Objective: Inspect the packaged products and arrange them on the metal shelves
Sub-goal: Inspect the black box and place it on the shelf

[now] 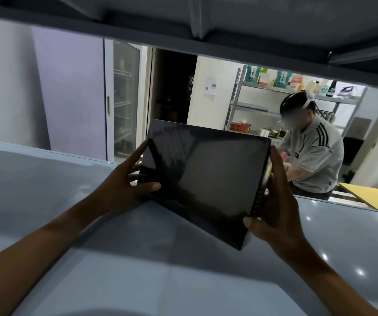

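Between the two hands, just right of centre, a flat black box (204,179) is held tilted over the grey metal shelf (46,190). Left hand (124,188) grips the box's edge at nine o'clock, thumb lying across the dark face and fingers reaching up along the side. Right hand (274,213) grips the edge at three o'clock, thumb hooked at the lower corner, fingers curled round the printed side. The corner at five o'clock looks to be down on or just above the shelf surface; I cannot tell whether it touches. The upper edge leans away toward twelve o'clock.

Judging by this, the inspecting step is about done and the placing step is in hand. The next move would call for lowering the raised edge until the box lies flat, then sliding it back under the upper shelf (229,46), with both hands letting go only once it sits steady.

Beyond, at two o'clock, another person (315,153) in a grey striped top works before a far shelving rack (263,108) stocked with packets. A yellow board (370,197) lies at three o'clock.
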